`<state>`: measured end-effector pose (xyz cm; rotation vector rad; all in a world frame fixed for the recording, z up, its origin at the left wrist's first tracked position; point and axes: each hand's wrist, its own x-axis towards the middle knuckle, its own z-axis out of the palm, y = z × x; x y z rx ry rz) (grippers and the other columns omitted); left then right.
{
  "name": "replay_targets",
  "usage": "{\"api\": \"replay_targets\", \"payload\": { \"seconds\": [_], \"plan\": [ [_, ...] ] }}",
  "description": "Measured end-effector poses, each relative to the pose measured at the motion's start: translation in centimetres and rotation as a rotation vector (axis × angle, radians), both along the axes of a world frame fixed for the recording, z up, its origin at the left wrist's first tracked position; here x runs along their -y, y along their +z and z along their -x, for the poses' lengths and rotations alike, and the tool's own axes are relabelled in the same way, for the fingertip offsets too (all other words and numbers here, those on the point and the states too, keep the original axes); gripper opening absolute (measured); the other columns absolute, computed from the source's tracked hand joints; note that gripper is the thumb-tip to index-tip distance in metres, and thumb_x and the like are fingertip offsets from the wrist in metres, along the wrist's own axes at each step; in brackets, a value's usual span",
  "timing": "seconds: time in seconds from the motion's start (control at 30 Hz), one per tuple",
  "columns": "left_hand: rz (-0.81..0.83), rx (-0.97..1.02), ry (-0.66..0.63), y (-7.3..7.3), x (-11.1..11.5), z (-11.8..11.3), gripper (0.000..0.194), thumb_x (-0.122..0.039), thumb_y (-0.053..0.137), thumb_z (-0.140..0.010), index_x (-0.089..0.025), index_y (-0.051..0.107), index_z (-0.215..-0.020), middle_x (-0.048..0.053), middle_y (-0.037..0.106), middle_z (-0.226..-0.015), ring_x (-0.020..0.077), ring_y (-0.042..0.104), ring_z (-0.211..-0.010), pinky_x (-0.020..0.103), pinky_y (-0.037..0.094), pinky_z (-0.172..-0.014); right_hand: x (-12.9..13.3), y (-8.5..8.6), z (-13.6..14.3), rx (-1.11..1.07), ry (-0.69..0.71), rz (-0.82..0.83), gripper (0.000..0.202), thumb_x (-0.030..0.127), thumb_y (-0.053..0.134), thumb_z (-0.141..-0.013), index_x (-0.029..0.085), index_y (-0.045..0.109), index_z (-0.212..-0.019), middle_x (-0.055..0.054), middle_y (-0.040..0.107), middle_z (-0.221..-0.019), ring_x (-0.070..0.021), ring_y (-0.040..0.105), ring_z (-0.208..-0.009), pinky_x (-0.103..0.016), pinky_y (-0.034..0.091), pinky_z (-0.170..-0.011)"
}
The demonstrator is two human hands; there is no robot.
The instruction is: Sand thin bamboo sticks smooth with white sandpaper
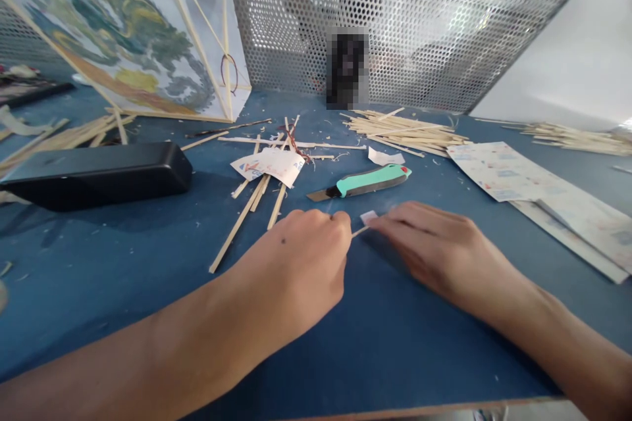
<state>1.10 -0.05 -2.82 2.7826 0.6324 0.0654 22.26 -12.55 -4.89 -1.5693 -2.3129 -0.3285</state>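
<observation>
My left hand (pixel 311 263) is closed in a fist, knuckles up, around one end of a thin wooden stick (pixel 360 231). Only a short length of that stick shows between the two hands. At its other end my right hand (pixel 434 237) pinches a small piece of white paper (pixel 368 218) against the stick, the fingertips partly hidden. Just beyond both hands lies a turquoise utility knife (pixel 374 180), its blade out and pointing left. A printed paper scrap (pixel 271 164) rests over several loose wooden strips (pixel 237 230) past my left hand.
A black oblong box (pixel 99 174) stands at the left, before a stick frame with a painted dragon panel (pixel 118 39). Piles of thin sticks (pixel 405 131) lie along a perforated metal screen (pixel 419 6). Printed paper sheets (pixel 543 194) are at the right on the blue table (pixel 419 355).
</observation>
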Motion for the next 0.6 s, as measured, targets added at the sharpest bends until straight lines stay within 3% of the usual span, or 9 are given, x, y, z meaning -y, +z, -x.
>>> {"api": "replay_targets", "payload": {
  "seconds": [0.1,0.27,0.4,0.6],
  "plan": [
    [0.022,-0.010,0.010,-0.02,-0.10,-0.08,0.025,-0.011,0.052,-0.090,-0.025,0.043,-0.072,-0.001,0.061,-0.064,0.0202,0.059,-0.057,0.034,0.027,-0.053,-0.01,-0.04,0.05,0.041,-0.097,0.000,0.032,0.008,0.047,-0.101,0.016,0.066,-0.125,-0.012,0.072,-0.102,-0.0238,0.071,-0.085,-0.036,0.059,-0.073],
    [0.008,-0.005,0.018,0.06,-0.10,-0.08,0.024,-0.010,0.051,-0.089,-0.025,0.042,-0.072,0.000,0.061,-0.065,0.0204,0.059,-0.059,0.035,0.027,-0.054,0.10,-0.07,0.42,-0.022,-0.002,0.012,0.035,0.003,0.048,-0.099,0.011,0.063,-0.129,-0.012,0.071,-0.103,-0.0227,0.071,-0.088,-0.034,0.058,-0.073],
    [0.035,-0.003,0.021,0.05,-0.04,0.02,0.024,-0.012,0.052,-0.090,-0.025,0.042,-0.072,-0.001,0.060,-0.064,0.0196,0.057,-0.057,0.034,0.026,-0.053,0.07,-0.14,-0.02,0.047,-0.095,0.018,0.030,0.005,0.048,-0.100,0.011,0.066,-0.123,-0.013,0.071,-0.104,-0.0238,0.071,-0.089,-0.036,0.059,-0.075],
    [0.007,0.010,0.009,0.01,-0.01,0.02,0.024,-0.009,0.052,-0.088,-0.024,0.043,-0.072,-0.001,0.061,-0.063,0.0196,0.058,-0.056,0.034,0.026,-0.053,0.05,-0.06,-0.09,-0.021,-0.076,0.029,0.030,0.006,0.048,-0.101,0.013,0.067,-0.123,-0.013,0.072,-0.107,-0.0234,0.072,-0.093,-0.035,0.060,-0.078]
  ]
}}
